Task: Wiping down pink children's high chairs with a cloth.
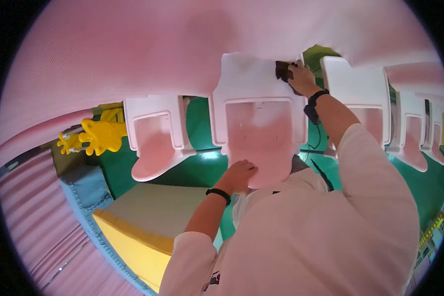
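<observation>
In front of me stands a moulded plastic seat unit with a white surround (241, 74) and a pink seat (259, 148). My left hand (239, 176) rests on the front edge of the pink seat, fingers stretched out and holding nothing. At the far right corner of the white surround, my right hand (302, 78) presses down a dark brown cloth (282, 70), fingers closed over it. A black band circles each wrist, and a small dark device with a thin cable hangs at the right one.
Similar white and pink seats stand to the left (155, 143) and right (357, 79). Pink fabric (133, 49) drapes across the far side. At left are a yellow animal-shaped toy (103, 134), a blue padded edge (86, 185) and a beige-and-yellow block (155, 207). The floor (197, 123) is green.
</observation>
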The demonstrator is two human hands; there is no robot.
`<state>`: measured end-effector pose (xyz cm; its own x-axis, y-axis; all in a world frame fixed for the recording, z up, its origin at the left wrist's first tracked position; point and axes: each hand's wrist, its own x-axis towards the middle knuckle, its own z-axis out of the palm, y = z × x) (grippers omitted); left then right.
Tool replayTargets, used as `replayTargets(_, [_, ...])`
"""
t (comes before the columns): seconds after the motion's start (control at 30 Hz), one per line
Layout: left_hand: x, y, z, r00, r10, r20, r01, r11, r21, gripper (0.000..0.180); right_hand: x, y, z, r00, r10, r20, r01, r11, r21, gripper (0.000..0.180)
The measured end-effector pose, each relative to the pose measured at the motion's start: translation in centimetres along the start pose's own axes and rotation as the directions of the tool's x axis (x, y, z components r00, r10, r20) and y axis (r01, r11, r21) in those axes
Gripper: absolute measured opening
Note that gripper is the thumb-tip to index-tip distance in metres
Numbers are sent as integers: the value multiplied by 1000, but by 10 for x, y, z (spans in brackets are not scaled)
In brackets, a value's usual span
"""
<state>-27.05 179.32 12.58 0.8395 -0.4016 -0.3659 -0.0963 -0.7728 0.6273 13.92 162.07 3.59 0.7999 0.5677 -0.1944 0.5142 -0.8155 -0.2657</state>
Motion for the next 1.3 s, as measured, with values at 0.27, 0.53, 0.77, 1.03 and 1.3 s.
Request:
replayTargets(0.27, [-6,-6,8,1000,-27,9,28,999,-20,74,-161,0,30,921,-356,155,342,933,113,29])
replayTargets(0.53, [-8,-10,8,1000,3,3,-3,998,-56,78,-167,-2,23,805,-494,328,466,869,164,31])
replayTargets(0.77, [-10,-10,12,998,8,-54,-10,999,-36,68,-15,0,19,980,-197,-3,197,980,-6,43])
replayTargets(1.03, [-9,-12,16,991,31,-134,-39,998,-57,77,27,-134,60,992,-110,-65,117,986,116,37])
replayTargets(1.3, [-7,-10,13,999,-9,-39,7,998,-59,76,-8,-81,61,987,-108,-118,110,994,8,36])
